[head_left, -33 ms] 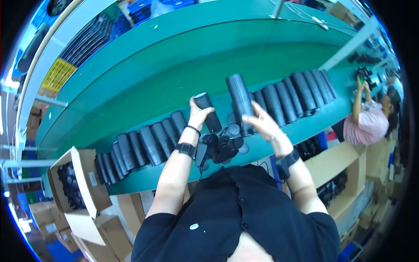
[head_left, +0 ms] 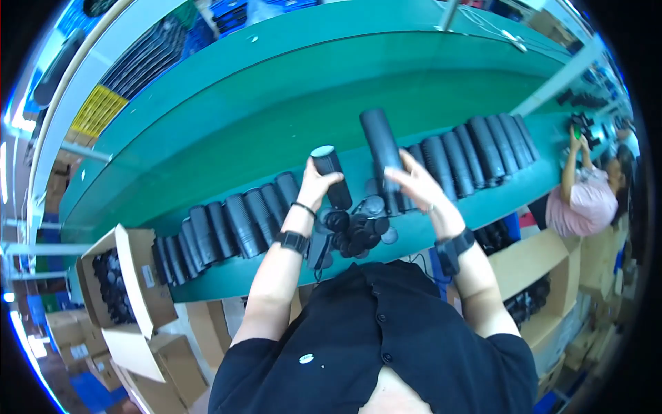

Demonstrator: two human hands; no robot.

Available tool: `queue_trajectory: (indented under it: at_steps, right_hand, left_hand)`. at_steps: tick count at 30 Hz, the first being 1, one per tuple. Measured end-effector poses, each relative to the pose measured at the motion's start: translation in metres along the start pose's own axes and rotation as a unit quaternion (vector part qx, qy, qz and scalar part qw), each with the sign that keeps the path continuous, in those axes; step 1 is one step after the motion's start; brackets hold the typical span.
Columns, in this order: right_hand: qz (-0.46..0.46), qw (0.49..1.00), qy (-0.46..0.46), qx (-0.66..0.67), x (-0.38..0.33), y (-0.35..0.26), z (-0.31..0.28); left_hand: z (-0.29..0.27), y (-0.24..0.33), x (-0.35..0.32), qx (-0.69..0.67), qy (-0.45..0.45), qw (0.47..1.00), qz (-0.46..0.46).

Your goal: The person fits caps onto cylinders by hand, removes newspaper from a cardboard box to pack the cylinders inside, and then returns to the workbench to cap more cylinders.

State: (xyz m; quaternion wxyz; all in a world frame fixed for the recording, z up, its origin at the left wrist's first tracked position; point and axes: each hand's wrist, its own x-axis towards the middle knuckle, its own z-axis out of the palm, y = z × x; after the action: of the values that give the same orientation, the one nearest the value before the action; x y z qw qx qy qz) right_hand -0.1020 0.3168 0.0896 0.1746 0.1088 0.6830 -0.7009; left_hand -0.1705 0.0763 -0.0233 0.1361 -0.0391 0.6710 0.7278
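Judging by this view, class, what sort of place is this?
Probably a factory or packing workshop: a long green workbench, rows of black tubes, and open cardboard boxes of small dark parts.

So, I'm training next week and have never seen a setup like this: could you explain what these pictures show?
There's no machine here, just a person's two bare hands. The view comes from a wide fisheye camera worn on the head, looking down, which is why straight edges bend. The left hand grips a black, pale-topped cylinder. The right hand has its thumb against a longer, dark grey cylinder and seems to hold it, though some fingers are hidden. On the long green table lies a pile of small, round black pieces, with a row of dark ribbed cylinders to the left and another to the right.
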Motion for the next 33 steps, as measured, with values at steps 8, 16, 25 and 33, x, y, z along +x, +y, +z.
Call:
queue_trajectory:
  at_steps: [8, 16, 25, 33]
  right_hand:
    - [-0.028, 0.912, 0.182, -0.367, 0.227, 0.032, -0.013]
    - [0.101, 0.763, 0.223, -0.599, 0.254, 0.062, 0.013]
    - [-0.258, 0.811, -0.424, -0.310, 0.043, 0.013, 0.146]
    - [-0.290, 0.792, -0.397, -0.361, 0.001, 0.068, 0.180]
  left_hand:
    - [-0.037, 0.064, -0.138, 0.016, -0.056, 0.996, 0.074]
    - [-0.073, 0.034, -0.203, 0.055, 0.013, 0.998, 0.002]
    - [-0.102, -0.023, -0.212, 0.026, 0.011, 0.999, -0.020]
    - [-0.096, 0.000, -0.226, 0.153, 0.057, 0.982, 0.092]
